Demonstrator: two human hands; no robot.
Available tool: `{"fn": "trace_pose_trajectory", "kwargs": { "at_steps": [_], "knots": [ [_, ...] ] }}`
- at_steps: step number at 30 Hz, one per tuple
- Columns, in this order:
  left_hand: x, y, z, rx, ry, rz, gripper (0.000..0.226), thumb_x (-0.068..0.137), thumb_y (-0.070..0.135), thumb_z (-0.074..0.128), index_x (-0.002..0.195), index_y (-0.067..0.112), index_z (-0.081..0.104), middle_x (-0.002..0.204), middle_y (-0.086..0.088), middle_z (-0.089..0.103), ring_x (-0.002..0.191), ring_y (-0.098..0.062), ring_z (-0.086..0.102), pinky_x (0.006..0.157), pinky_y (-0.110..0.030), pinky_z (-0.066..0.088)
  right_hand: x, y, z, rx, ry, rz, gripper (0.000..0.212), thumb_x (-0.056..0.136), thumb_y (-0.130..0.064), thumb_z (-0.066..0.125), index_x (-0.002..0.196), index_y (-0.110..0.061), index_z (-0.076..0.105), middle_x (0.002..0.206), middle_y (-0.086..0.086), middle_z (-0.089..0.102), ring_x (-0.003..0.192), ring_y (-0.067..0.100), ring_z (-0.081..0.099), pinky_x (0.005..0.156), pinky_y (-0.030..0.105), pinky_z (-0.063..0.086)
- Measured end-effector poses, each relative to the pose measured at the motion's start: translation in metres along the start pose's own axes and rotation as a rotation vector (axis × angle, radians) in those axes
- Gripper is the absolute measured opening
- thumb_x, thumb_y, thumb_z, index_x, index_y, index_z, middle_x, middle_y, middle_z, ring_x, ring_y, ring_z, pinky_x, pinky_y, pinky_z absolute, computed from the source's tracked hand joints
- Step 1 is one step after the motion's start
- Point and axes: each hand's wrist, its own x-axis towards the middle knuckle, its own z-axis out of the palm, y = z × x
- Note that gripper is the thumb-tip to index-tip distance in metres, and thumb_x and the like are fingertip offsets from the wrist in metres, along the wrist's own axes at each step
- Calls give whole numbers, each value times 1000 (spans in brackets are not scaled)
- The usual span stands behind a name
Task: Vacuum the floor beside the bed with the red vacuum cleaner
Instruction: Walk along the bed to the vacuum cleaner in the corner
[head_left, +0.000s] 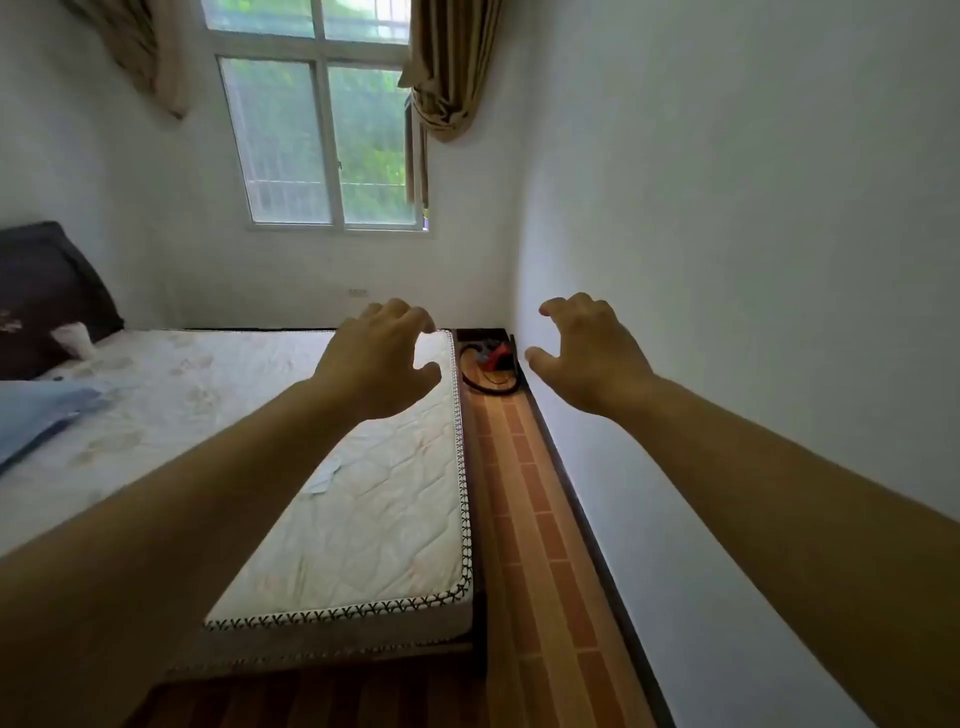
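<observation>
Two bare hands raised over the bed's edge, neither holding anything.

Left hand (376, 358) hangs above the quilted mattress (358, 519), fingers loosely curled, empty. Right hand (589, 353) hangs near the white wall (753, 260), fingers likewise loosely curled, empty. Red vacuum cleaner (496, 356) sits on the floor at the far end of the narrow wood-floor strip (540, 519) between bed and wall, with its black hose (485, 385) looped beside it, well apart from both hands. Window (324, 140) beyond.
</observation>
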Motion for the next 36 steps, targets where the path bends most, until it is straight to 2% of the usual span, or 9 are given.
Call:
{"fn": "trace_pose_trajectory", "kwargs": {
  "at_steps": [4, 11, 19, 28, 36],
  "knots": [
    [22, 12, 34, -11, -49, 5, 50, 89, 41, 67, 133, 19, 56, 140, -5, 55, 126, -29, 51, 100, -43, 45, 13, 29, 16, -2, -13, 43, 49, 93, -39, 58, 134, -14, 51, 130, 11, 55, 120, 29, 49, 95, 42, 48],
    [80, 60, 99, -7, -93, -30, 51, 91, 43, 63, 135, 19, 54, 138, -5, 55, 125, -27, 51, 99, -43, 45, 45, 107, 49, 48, -39, 61, 51, 94, -39, 58, 139, -16, 49, 133, 9, 54, 122, 27, 48, 97, 39, 45],
    [129, 118, 176, -57, -128, -138, 40, 96, 41, 54, 129, 19, 57, 132, -4, 59, 117, -25, 55, 95, -40, 45, 74, 192, 93, 145, -93, 107, 59, 93, -55, 55, 141, -21, 48, 138, 4, 54, 125, 24, 50, 100, 37, 47],
    [182, 118, 236, -47, -167, -164, 41, 93, 40, 57, 128, 20, 57, 129, -1, 60, 116, -23, 56, 94, -38, 45, 129, 250, 137, 83, -133, 75, 57, 94, -53, 56, 141, -22, 48, 140, 3, 54, 126, 22, 52, 102, 37, 47],
    [267, 79, 301, -72, -156, -175, 39, 94, 39, 57, 129, 20, 58, 131, 0, 60, 119, -22, 55, 96, -38, 43, 218, 286, 190, -3, -200, 28, 59, 96, -52, 53, 147, -24, 42, 146, 2, 49, 131, 23, 48, 106, 37, 43]
  ]
}}
